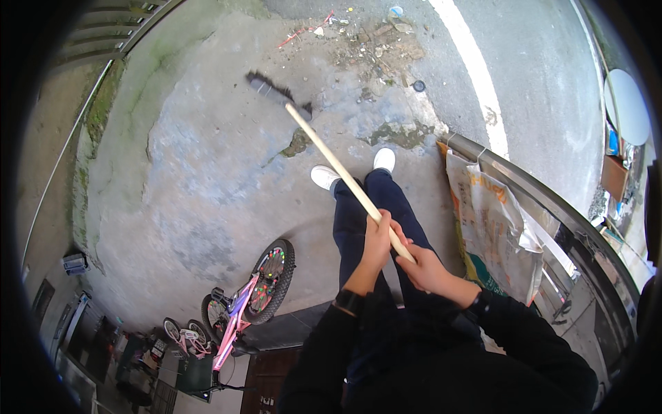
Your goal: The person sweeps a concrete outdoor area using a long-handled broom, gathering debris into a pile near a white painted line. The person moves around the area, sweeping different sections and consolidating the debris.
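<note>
A push broom (336,163) with a pale wooden handle slants from my hands up and left to its dark-bristled head, which is over the worn concrete ground. My left hand (380,240) grips the handle partway along. Nearer the handle's end, my right hand (425,268) is closed around it. The broom head (276,94) looks slightly blurred; whether its bristles touch the ground I cannot tell. Beyond it lies a patch of dirt and litter (382,44), with a thin red strip (305,29) at its left and a small dark round lid (419,86) at its right.
A pink bicycle (235,331) stands at lower left, beside a smaller pink bike (189,339). To the right, printed woven sacks (491,222) hang along a metal rail (548,191). A white line (478,67) crosses the pavement. Metal bars (103,36) edge the upper left.
</note>
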Tool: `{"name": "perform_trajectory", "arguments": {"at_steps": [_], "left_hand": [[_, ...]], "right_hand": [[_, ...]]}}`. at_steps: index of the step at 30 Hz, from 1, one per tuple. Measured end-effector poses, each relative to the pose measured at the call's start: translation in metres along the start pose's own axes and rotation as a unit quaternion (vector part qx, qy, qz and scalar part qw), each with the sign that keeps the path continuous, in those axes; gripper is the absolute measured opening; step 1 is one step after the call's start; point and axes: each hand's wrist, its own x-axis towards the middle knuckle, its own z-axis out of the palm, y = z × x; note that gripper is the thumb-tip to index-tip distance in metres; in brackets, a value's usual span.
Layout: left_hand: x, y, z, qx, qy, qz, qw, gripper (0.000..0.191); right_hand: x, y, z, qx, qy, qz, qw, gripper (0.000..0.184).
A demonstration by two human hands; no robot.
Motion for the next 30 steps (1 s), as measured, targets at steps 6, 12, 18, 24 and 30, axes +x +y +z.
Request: {"name": "perform_trajectory", "arguments": {"at_steps": [6, 12, 18, 24, 30], "left_hand": [[0.017, -0.012, -0.029, -0.072, 0.063, -0.108, 0.989, 0.019], [0.057, 0.003, -0.08, -0.06, 0.132, -0.015, 0.989, 0.019], [-0.002, -0.026, -0.056, -0.074, 0.071, -0.029, 0.994, 0.026], [0.017, -0.033, -0.055, -0.067, 0.041, -0.083, 0.993, 0.024], [0.051, 0.005, -0.09, -0.07, 0.103, -0.003, 0.992, 0.025]], "right_hand": [[0.025, 0.005, 0.017, -0.163, 0.055, -0.125, 0.977, 0.023], [0.093, 0.019, 0.048, -0.186, 0.029, -0.186, 0.964, 0.022], [0.025, 0.036, 0.031, -0.17, 0.025, -0.191, 0.966, 0.022], [0.029, 0.036, 0.031, -0.188, 0.06, -0.168, 0.966, 0.02], [0.092, 0.024, 0.055, -0.202, 0.031, -0.287, 0.936, 0.021]]}}
